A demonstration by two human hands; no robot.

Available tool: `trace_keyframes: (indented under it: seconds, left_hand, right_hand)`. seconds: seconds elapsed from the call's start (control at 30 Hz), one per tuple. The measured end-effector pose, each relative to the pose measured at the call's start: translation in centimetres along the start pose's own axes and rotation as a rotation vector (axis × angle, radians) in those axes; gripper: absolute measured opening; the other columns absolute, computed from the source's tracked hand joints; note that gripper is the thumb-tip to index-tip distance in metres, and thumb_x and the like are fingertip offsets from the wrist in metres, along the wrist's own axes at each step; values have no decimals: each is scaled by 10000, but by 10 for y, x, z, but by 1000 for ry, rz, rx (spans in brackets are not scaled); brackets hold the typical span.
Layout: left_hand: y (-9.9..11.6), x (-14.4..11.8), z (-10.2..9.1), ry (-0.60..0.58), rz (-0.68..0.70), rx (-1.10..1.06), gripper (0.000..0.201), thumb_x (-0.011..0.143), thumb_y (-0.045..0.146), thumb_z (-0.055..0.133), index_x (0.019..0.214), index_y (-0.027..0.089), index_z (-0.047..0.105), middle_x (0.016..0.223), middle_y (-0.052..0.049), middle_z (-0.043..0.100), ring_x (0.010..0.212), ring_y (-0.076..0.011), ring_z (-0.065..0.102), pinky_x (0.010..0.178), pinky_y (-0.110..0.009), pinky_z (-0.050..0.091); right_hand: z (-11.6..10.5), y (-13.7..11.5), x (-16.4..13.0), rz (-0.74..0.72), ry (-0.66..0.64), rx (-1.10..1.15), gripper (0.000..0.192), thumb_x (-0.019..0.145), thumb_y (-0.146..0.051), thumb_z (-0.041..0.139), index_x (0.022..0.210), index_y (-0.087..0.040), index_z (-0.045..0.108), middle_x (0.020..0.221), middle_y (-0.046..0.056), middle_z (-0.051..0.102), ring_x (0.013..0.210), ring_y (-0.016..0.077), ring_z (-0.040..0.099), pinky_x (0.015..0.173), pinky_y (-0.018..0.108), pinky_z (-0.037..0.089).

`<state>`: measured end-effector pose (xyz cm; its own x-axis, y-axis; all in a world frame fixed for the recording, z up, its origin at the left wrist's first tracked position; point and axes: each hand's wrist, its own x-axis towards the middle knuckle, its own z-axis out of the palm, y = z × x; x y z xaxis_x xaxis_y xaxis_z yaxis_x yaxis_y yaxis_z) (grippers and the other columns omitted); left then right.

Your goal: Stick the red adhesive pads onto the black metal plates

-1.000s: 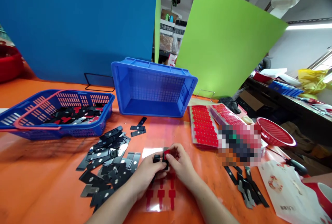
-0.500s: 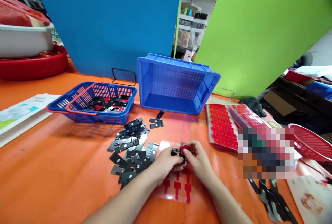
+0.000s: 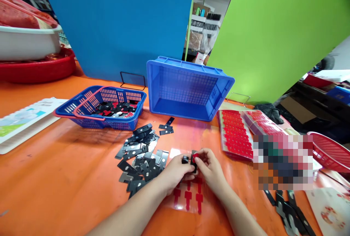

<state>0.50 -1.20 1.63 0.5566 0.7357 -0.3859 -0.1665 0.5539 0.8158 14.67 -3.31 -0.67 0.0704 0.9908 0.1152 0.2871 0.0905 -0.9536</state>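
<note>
My left hand point(image 3: 176, 169) grips a small black plate point(image 3: 194, 166) between thumb and fingers. A second black piece point(image 3: 185, 159) pokes out by its fingers. From the right, my right hand point(image 3: 208, 166) presses its thumb on a red sticker point(image 3: 195, 156) at the plate's upper part; its other fingers are curled behind. Under both hands lies a clear sheet with red T-shaped stickers point(image 3: 188, 196), partly covered by them. To the left of my left hand is a loose pile of black metal plates point(image 3: 149, 168), several with a round light spot.
A blue basket point(image 3: 120, 122) with black and red pieces stands behind the pile. A blue crate point(image 3: 180, 110) rests on its side. Stacked red sticker sheets point(image 3: 236, 134), a red basket point(image 3: 332, 152) and dark strips point(image 3: 291, 210) lie right. A blue panel point(image 3: 117, 24) stands behind.
The view has shifted slightly, so everything sits a little further right in the picture. Both hands stay at the plate, and the right thumb remains on the red sticker.
</note>
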Motion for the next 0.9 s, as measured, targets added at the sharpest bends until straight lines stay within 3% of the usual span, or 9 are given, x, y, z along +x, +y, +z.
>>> trace_keyframes:
  seconds: [0.9]
  left_hand:
    - [2, -2, 0, 56, -26, -32, 296, 599, 129, 576, 892, 153, 602, 734, -32, 621, 692, -137, 588, 620, -239, 458]
  right_hand:
    - [0, 2, -2, -26, -22, -53, 134, 815, -312, 450, 887, -203, 482, 826, 38, 557, 760, 176, 543, 631, 284, 454]
